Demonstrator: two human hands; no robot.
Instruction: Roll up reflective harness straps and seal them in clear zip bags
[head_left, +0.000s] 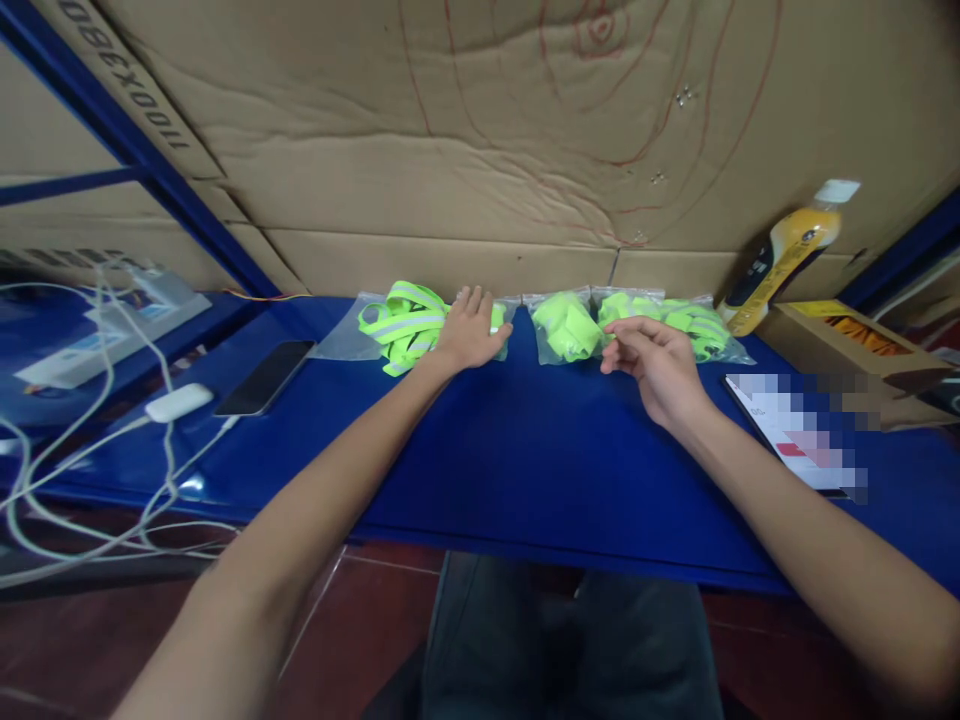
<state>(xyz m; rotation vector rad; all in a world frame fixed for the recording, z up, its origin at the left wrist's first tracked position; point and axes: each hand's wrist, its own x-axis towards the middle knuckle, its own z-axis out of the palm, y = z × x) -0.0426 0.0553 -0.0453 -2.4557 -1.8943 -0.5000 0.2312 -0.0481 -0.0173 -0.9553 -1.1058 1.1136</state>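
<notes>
On the blue shelf, neon-yellow straps with a grey stripe (409,325) lie loose at the left, over a clear plastic bag (349,335). My left hand (471,335) rests, fingers spread, on a bagged yellow bundle just right of them. A bagged bundle (568,328) lies in the middle, and more bagged straps (697,325) sit to its right. My right hand (656,365) is in front of those bags, thumb and fingertips drawn together near the middle bundle's right edge; anything between the fingertips is too small to make out.
A phone (266,378), white cables (169,450) and a power strip (112,340) are at the left. At the right stand a yellow bottle (787,260), an open cardboard box (847,345) and a tablet-like screen (795,430). A cardboard wall (450,180) rises behind.
</notes>
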